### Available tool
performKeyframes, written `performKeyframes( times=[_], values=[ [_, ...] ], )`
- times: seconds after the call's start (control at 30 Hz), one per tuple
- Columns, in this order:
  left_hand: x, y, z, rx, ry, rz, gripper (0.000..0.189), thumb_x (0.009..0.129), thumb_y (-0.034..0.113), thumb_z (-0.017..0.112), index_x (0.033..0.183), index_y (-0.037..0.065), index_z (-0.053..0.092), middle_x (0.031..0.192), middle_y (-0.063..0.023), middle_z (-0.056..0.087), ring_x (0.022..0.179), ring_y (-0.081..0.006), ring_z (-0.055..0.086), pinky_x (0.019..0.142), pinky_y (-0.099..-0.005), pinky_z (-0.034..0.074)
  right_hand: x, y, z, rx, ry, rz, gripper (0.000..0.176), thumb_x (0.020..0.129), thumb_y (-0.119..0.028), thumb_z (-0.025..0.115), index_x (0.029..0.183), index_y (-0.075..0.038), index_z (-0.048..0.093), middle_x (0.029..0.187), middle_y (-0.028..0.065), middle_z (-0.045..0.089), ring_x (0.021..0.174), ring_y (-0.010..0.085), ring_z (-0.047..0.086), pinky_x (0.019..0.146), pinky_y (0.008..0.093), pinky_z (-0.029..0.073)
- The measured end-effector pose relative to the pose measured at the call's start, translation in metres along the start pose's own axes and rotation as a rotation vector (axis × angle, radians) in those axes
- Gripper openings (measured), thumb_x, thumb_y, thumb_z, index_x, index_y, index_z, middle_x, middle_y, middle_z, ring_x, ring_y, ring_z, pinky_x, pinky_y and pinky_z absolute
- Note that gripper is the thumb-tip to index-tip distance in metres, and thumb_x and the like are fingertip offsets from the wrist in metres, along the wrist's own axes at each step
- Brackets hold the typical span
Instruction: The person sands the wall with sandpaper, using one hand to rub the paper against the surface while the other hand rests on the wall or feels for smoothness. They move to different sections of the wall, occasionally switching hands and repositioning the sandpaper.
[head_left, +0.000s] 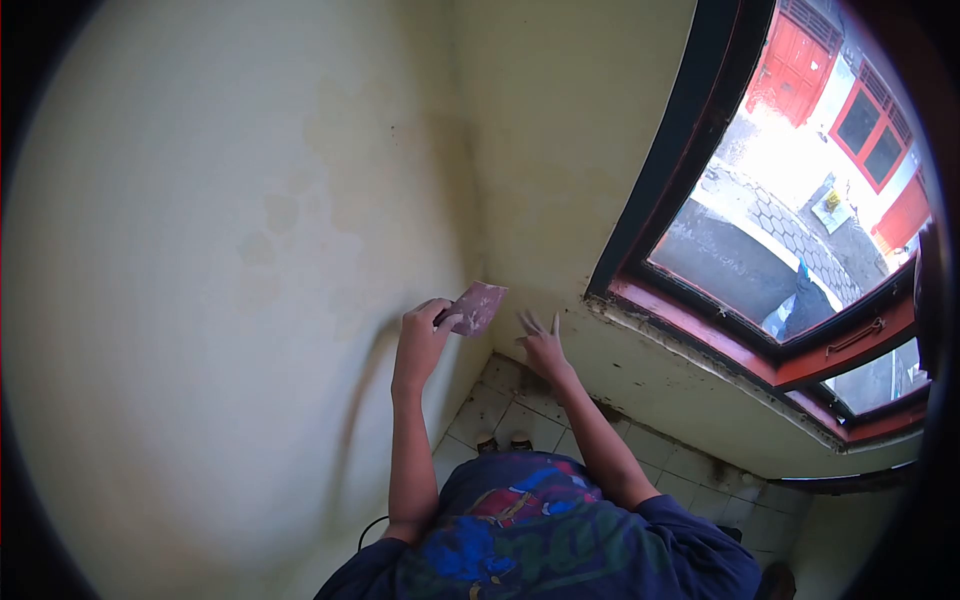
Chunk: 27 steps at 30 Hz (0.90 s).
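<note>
My left hand [425, 325] pinches a flat, reddish piece of sandpaper [478, 307] by its near edge, the thumb and fingers closed on it. White dust streaks its face. The sheet projects toward the corner, a short way off the left wall [290, 250] in this view. My right hand [543, 348] is raised beside it, close to the wall under the window, with its fingers spread and nothing in them. Pale dust coats those fingertips. Damp-looking yellowish patches [283, 212] mark the left wall.
A window with a dark frame [665, 160] and red sill [695, 325] fills the right side, its lower edge crumbling. Tiled floor [535, 425] with dark debris lies below, where my feet [520, 441] show. A thin black cable [366, 530] curves near my left elbow.
</note>
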<state>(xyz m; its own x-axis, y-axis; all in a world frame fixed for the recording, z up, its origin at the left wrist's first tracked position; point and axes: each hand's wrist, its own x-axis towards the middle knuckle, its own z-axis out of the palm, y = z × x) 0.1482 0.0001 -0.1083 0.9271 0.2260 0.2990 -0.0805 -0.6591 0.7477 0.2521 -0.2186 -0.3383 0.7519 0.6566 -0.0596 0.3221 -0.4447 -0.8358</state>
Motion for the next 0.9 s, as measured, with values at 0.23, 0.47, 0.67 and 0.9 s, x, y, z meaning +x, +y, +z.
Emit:
performKeyframes(
  times=[0.23,0.47,0.67,0.9],
  values=[
    [0.005,-0.051,0.043,-0.486,-0.105,-0.217,0.017,0.092,0.01,0.071,0.097,-0.005,0.066,0.087,-0.0036,0.069,0.08,-0.0117,0.065,0.075,-0.0272,0.053,0.004,-0.079,-0.032,1.226,-0.168,-0.039,0.057,0.094,-0.03,0.069,0.141,-0.006,0.047,0.142,0.0116,0.053,0.136,0.0313,0.048,0.115,0.0513,0.038],
    [0.002,-0.071,0.122,-1.471,0.106,-0.749,0.045,0.104,0.048,0.042,0.13,0.017,0.06,0.126,-0.002,0.064,0.117,-0.0174,0.056,0.097,-0.0435,0.045,0.018,-0.107,-0.038,1.581,0.12,0.055,0.033,0.098,-0.02,0.064,0.126,-0.003,0.056,0.119,0.0057,0.065,0.109,0.0204,0.064,0.093,0.0375,0.053],
    [-0.009,-0.069,0.156,-1.615,0.087,-0.842,0.053,0.105,0.049,0.034,0.141,0.013,0.05,0.144,-0.0061,0.054,0.136,-0.0218,0.043,0.115,-0.0493,0.031,-0.006,-0.131,-0.025,1.644,0.383,0.152,0.023,0.099,-0.015,0.06,0.119,-0.003,0.06,0.112,0.0067,0.068,0.103,0.0223,0.065,0.094,0.0368,0.052],
    [-0.022,-0.113,0.204,-1.802,-0.34,-0.184,0.049,0.105,0.04,0.037,0.14,0.007,0.05,0.144,-0.0084,0.052,0.135,-0.0224,0.047,0.119,-0.0406,0.032,-0.006,-0.126,-0.006,1.711,0.177,0.149,0.019,0.102,-0.014,0.057,0.118,-0.005,0.062,0.118,0.0058,0.063,0.112,0.0196,0.061,0.104,0.037,0.047]
  ],
)
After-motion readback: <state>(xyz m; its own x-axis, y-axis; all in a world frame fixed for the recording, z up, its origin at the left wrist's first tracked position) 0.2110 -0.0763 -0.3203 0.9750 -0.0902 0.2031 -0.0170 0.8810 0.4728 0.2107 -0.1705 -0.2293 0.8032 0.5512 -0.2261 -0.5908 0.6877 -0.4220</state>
